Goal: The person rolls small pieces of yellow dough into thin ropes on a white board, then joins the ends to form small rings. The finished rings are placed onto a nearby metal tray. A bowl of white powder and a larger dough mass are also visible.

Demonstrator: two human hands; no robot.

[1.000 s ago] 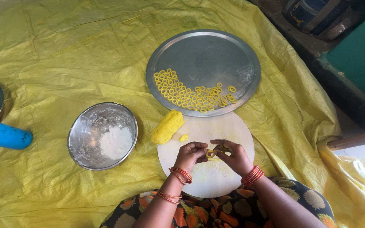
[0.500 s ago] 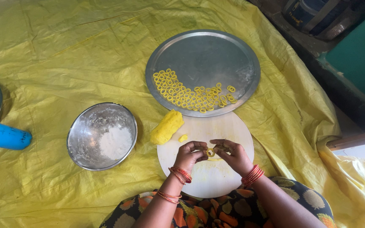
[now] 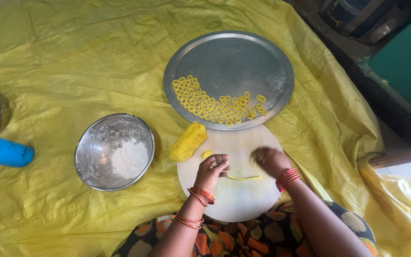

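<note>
Left hand [image 3: 213, 170] fingers curled, empty, beside thin yellow dough strand [image 3: 244, 178] on round pale wooden board [image 3: 234, 202] | right hand [image 3: 270, 161] blurred, grip unclear | yellow dough lump [image 3: 187, 142] mostly unused | many small yellow dough rings [image 3: 211, 105] done on round steel tray [image 3: 243, 59]

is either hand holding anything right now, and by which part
Nothing is clearly held. The left hand rests by the thin dough strip on the round board; the right hand is blurred above it.

Single head-worn view, looking steeply down, fairly close over round board [image 3: 243, 200]; yellow sheet [image 3: 72, 62] beneath
</note>
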